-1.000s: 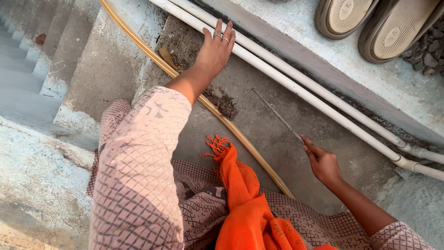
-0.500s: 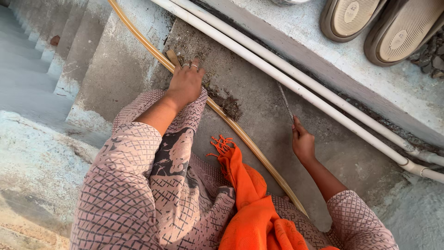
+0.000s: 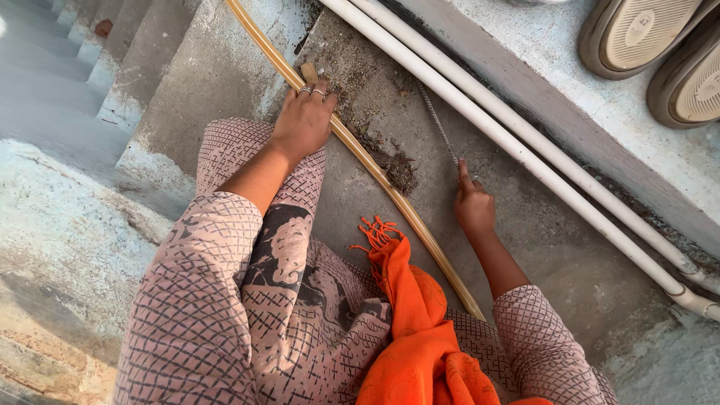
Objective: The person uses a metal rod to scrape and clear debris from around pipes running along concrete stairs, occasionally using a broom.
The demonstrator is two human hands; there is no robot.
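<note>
Crouching on a concrete step [image 3: 225, 82], I look down at both hands. My left hand [image 3: 304, 120] lies palm down on the yellow hose [image 3: 375, 169], fingers spread and loosely curled over it, rings on two of them. A small brown chip [image 3: 308, 72] sits just beyond the fingertips, touching the hose. Whether the fingers actually clamp the hose or only rest on it, I cannot tell.

My right hand [image 3: 474, 206] is closed around the lower end of a thin stick [image 3: 439, 124], index finger stretched along it. The stick runs up and away from the hand, its far end near the white pipes [image 3: 517, 142], lying close over the concrete.

Dirt [image 3: 394, 161], dark and crumbly, lies in a strip along the hose between the two hands, thickest just beside the hose at mid-length.

The hose runs diagonally from upper left to lower right and passes under my orange scarf [image 3: 420, 330]. The two pipes run parallel to it, along the base of a pale ledge [image 3: 540, 52]. Two shoes [image 3: 652, 37] rest sole-up on that ledge, upper right. More steps descend at upper left.
</note>
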